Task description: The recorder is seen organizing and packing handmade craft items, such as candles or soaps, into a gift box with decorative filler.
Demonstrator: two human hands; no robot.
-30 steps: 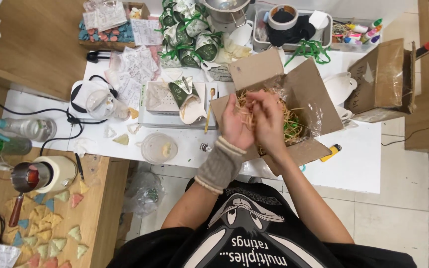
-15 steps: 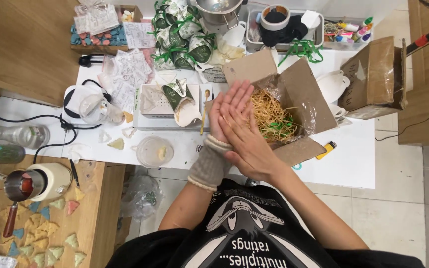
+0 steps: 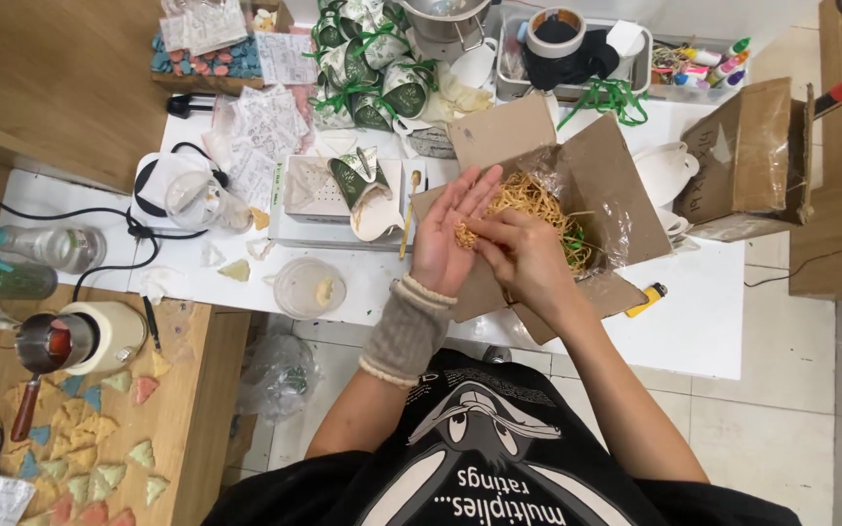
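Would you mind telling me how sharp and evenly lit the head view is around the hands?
Head view: even, soft light; left hand and right hand fairly sharp over the open brown cardboard box; faint shadows; frame edges bend slightly.

Bright, even indoor light, soft shadows, sharp focus, slight wide-angle bending at edges.

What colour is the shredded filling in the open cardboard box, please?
Mostly straw yellow shredded filling, with a few green strands, seen in the head view.
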